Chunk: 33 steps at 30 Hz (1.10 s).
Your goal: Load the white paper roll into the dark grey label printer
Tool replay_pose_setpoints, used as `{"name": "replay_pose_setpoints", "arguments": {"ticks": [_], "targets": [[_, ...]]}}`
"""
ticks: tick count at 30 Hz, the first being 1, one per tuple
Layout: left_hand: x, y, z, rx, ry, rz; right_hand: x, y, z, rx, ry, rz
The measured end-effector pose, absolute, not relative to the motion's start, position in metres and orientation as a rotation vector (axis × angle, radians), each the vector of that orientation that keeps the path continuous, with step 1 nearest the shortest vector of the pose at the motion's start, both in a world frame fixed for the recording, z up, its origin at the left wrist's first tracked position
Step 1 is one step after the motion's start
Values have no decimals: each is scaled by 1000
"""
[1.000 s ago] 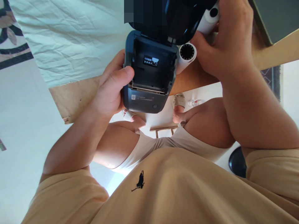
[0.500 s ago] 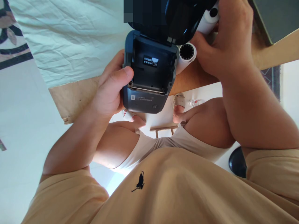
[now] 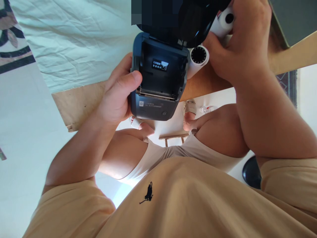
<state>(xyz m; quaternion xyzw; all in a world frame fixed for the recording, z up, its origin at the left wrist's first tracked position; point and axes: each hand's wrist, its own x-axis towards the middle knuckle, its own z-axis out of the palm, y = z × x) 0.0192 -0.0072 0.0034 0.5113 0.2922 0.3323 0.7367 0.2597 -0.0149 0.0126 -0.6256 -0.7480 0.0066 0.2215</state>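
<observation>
My left hand (image 3: 119,94) grips the left side of a dark grey label printer (image 3: 158,82) at the table's near edge, thumb across its front corner. The printer's lid (image 3: 183,18) stands open and the paper bay inside holds nothing but a small white-on-black sticker. My right hand (image 3: 241,39) is closed around a white paper roll (image 3: 224,21) just right of the open lid. A second white roll (image 3: 198,59) with a black core lies on the table between the printer and my right hand.
The wooden table (image 3: 74,105) carries a crumpled white cloth (image 3: 74,43) to the left. A dark flat object (image 3: 292,19) sits at the top right. Below the table edge are my knees, sandalled feet and a dark round stool base (image 3: 251,172).
My right hand has lifted and tilted the white roll slightly, so its dark core hole sits a little lower and further right. The printer and my left hand have stayed put.
</observation>
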Motion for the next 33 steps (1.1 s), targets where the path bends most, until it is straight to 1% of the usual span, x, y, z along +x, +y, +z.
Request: {"name": "replay_pose_setpoints", "arguments": {"ticks": [10, 16, 22, 28, 33], "targets": [[20, -7, 7, 1036, 646, 733, 260, -17, 12, -1757, -2007, 17], [20, -7, 6, 1037, 624, 734, 260, -17, 12, -1686, -1942, -51], [19, -8, 3, 1065, 623, 754, 261, -16, 14, -1640, -2022, 17], [19, -8, 3, 1070, 604, 771, 253, -18, 15, -1720, -2057, 77], [19, -8, 2, 1072, 607, 759, 257, -18, 14, -1643, -2026, 15]]}}
